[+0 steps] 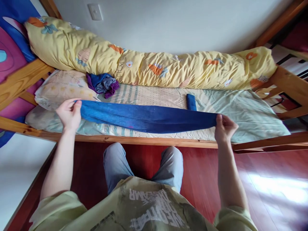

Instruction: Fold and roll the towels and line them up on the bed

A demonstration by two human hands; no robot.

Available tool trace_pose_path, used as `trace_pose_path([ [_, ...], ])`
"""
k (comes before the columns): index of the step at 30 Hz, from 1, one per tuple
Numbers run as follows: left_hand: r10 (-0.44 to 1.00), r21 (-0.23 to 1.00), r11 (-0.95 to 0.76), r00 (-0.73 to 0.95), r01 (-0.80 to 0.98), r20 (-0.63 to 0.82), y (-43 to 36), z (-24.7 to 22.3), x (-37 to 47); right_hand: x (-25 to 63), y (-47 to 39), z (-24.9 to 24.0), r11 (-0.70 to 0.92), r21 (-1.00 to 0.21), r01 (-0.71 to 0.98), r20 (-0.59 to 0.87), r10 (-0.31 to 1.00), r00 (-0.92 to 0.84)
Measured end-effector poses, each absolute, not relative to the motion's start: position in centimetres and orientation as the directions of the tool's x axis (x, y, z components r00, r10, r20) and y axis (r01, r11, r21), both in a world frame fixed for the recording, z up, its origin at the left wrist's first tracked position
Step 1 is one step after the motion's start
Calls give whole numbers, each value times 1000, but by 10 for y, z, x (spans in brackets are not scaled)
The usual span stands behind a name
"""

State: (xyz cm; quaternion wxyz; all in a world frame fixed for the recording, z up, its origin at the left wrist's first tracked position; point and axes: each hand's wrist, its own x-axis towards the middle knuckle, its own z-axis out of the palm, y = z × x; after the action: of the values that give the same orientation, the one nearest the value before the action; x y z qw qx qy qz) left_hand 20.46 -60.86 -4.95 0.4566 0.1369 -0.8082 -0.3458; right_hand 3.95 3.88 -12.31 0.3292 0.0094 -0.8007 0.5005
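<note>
A long blue cloth is stretched sideways in front of me, above the near side of the bed. My left hand pinches its left end, and my right hand pinches its right end. The cloth sags a little along its lower edge, with light creases. Behind it on the sheet lies a small folded dark blue cloth, its lower part hidden. A crumpled heap of blue, grey and purple cloths rests by the pillow, at the back left.
A rolled yellow quilt lies along the wall. The pillow is at the left. The wooden bed rail runs before my knees, with end boards at both sides.
</note>
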Motion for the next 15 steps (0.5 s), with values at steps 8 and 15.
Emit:
trace_pose_path([
  [8, -614, 649, 755, -450, -94, 648, -634, -13, 244, 53, 78, -93, 562, -708, -428, 664, 322, -675],
  [15, -566, 700, 705, -684, -114, 459, -654, -44, 173, 1, 48, -109, 529, -770, -356, 521, 200, -830],
])
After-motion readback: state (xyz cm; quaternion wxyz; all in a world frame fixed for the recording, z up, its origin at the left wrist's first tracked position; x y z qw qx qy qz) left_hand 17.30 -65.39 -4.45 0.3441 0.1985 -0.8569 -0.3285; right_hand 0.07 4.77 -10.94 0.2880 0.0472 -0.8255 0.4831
